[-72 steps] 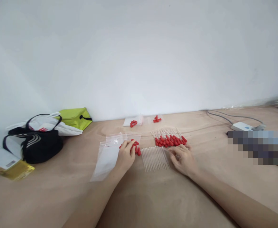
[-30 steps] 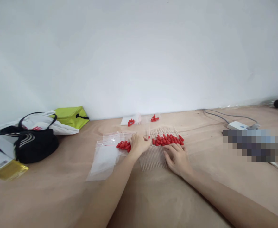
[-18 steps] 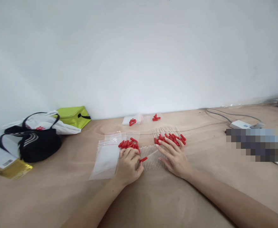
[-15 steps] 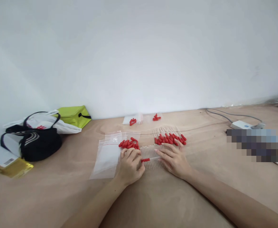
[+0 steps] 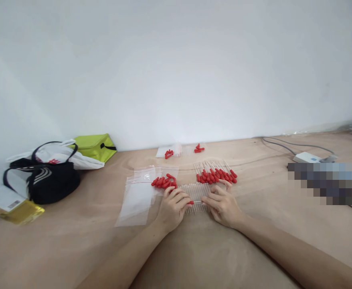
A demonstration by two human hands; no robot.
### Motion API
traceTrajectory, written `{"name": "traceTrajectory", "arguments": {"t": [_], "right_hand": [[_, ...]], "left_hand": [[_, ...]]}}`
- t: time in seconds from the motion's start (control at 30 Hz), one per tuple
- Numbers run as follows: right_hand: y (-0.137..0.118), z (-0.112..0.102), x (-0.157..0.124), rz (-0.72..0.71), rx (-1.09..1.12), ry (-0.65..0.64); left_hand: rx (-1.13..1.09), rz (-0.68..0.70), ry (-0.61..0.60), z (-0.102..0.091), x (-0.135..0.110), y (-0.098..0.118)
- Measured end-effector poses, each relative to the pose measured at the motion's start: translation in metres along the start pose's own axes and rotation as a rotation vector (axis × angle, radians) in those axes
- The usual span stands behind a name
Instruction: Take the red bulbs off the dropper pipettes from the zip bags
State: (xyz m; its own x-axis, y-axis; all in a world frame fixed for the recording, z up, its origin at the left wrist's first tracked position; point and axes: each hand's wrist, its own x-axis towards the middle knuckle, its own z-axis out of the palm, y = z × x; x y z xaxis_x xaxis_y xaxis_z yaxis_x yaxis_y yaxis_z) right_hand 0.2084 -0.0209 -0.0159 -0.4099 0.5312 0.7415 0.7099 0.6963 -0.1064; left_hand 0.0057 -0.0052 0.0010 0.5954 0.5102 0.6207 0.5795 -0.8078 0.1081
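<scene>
My left hand is closed, pinching a red rubber bulb whose end shows past the fingertips. Opposite it, my right hand pinches a thin clear dropper tube, which points left at the bulb. Whether the tube's tip is inside the bulb I cannot tell. Both hands rest over a row of clear tubes laid side by side on the table. Loose red bulbs lie heaped just beyond my left hand. Past my right hand is a group of droppers with red bulbs on their near ends.
Clear zip bags lie left of my left hand. Farther back are two small bags with red bulbs. A black bag, a lime-green bag and a gold packet sit at left; a white power strip at right.
My left hand has moved right with the red bulb, toward the tube. The fingers of my right hand have drawn together around the tube, and the gap between the hands has narrowed.
</scene>
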Motion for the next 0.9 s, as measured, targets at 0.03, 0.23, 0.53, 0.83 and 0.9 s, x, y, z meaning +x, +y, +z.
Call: {"name": "traceTrajectory", "arguments": {"t": [0.03, 0.23, 0.53, 0.83, 0.9], "right_hand": [[0.000, -0.001, 0.000, -0.007, 0.006, -0.002], [0.000, -0.003, -0.002, -0.020, 0.023, -0.017], [0.006, -0.008, -0.006, 0.029, 0.029, 0.021], [0.013, -0.009, -0.008, 0.341, -0.100, 0.165], [0.013, -0.009, -0.008, 0.375, -0.122, 0.164]], "left_hand": [[0.000, 0.000, -0.002, -0.001, -0.001, 0.000], [0.032, 0.031, 0.001, -0.006, -0.003, 0.003], [0.035, 0.015, 0.022, -0.013, -0.011, -0.006], [0.085, -0.357, 0.169, -0.027, -0.002, -0.046], [0.092, -0.491, 0.104, -0.028, 0.008, -0.053]]}}
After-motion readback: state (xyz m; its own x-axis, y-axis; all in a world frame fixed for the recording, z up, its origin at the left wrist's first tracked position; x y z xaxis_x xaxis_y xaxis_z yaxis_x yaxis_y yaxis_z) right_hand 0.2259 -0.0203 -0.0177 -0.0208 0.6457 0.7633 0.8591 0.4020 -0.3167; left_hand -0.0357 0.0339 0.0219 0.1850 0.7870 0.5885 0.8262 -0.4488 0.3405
